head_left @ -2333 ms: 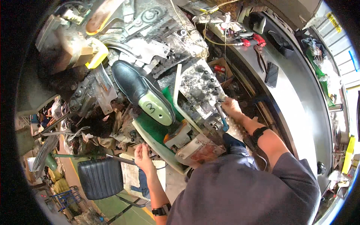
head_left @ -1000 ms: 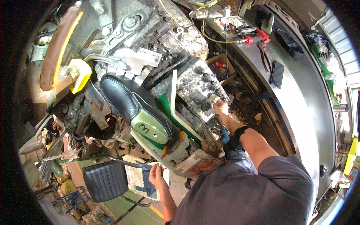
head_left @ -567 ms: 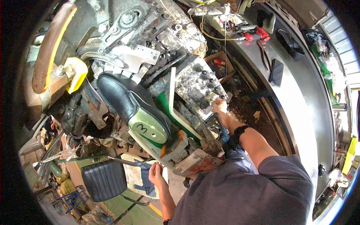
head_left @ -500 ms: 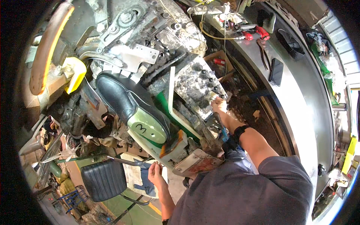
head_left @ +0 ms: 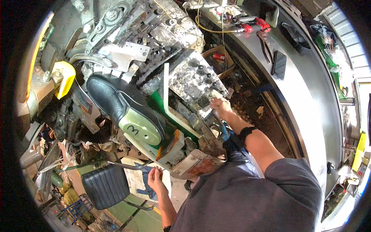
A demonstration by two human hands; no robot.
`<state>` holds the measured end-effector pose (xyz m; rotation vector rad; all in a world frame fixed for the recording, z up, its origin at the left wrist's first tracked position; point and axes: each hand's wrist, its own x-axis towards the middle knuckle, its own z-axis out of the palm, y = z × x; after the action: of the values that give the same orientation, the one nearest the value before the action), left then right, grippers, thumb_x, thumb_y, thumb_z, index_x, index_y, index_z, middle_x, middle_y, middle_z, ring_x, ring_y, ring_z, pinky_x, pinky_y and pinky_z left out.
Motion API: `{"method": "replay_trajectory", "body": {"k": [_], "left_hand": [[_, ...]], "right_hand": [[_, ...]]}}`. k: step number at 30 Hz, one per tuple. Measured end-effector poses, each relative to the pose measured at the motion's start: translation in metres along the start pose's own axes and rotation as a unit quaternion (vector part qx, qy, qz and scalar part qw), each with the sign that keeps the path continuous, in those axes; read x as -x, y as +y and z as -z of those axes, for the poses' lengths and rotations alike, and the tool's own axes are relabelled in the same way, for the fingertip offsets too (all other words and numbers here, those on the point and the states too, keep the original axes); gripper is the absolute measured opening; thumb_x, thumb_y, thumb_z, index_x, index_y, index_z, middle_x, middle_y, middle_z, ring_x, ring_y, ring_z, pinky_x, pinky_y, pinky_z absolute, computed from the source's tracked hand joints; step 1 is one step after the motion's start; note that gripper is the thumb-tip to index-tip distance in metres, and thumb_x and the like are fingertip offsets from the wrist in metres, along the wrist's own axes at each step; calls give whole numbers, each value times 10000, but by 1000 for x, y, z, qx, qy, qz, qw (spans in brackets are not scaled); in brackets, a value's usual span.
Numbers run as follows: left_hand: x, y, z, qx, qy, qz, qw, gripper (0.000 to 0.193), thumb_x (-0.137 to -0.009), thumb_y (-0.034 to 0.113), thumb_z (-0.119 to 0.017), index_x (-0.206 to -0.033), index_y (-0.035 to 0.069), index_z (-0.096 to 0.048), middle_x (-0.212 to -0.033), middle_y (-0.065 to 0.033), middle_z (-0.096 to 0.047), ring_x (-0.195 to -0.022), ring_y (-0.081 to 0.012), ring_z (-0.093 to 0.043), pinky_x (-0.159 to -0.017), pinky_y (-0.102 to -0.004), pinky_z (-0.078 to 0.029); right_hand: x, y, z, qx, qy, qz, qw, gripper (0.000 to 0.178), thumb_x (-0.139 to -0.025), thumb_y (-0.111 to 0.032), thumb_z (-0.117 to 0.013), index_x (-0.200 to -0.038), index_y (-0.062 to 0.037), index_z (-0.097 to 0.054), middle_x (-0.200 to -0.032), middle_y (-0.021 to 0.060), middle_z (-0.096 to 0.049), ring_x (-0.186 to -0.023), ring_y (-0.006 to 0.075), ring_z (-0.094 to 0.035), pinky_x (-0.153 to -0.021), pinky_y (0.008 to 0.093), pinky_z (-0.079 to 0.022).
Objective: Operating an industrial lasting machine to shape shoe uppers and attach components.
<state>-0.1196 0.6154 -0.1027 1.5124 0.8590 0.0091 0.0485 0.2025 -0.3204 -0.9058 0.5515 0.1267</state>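
Observation:
My right hand [head_left: 220,106] reaches to the lower right edge of a worn, paint-spotted control panel [head_left: 191,79]. Its fingers are closed around what looks like a small control knob, mostly hidden by them. A line of black knobs [head_left: 209,75] runs just above the hand. My left hand [head_left: 156,180] hangs below the machine, fingers curled together and nothing visible in them. On the machine, between the metal parts, lies a black shoe [head_left: 103,91] with its toe to the upper left. A pale green heel piece [head_left: 140,128] with a handwritten mark is at its near end.
A yellow block [head_left: 65,79] sits on the machine's left side. Below it stands a black chair [head_left: 105,186]. On the right, a long metal bench [head_left: 305,100] carries a phone [head_left: 279,65] and a red power tool [head_left: 258,26]. A cardboard box [head_left: 223,58] stands beyond the panel.
The whole view has shifted, so the machine and shoe appear farther left. My right hand stays at the panel's edge; my left hand remains low beside the machine with fingers curled.

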Motion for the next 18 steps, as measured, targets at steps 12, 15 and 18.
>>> {"method": "replay_trajectory", "body": {"k": [12,15,18], "left_hand": [[5,-8,-1,2,21,26,999,194,-955,123,-656,-1102,-1,-633,-969,-56,-676,-867,-131,-639,-797,-260,-522],[-1,-8,-2,20,19,21,999,199,-958,114,-650,-1114,-8,-627,-976,-66,-679,-867,-139,-644,-793,-265,-530],[-3,-7,1,29,26,15,999,208,-962,106,-643,-1130,-14,-619,-989,-77,-682,-872,-151,-651,-802,-281,-542]], "right_hand": [[-32,10,-27,-189,199,-9,962,407,-869,126,-535,-1260,38,-461,-1269,349,-566,-1137,485,-598,-938,567,-541],[-35,13,-22,-173,240,-22,955,322,-840,119,-534,-1147,32,-493,-1272,367,-554,-1162,503,-579,-959,585,-526],[-36,20,-11,-181,205,-1,962,302,-874,42,-527,-1172,48,-482,-1240,366,-571,-1145,520,-582,-987,590,-505]]}}
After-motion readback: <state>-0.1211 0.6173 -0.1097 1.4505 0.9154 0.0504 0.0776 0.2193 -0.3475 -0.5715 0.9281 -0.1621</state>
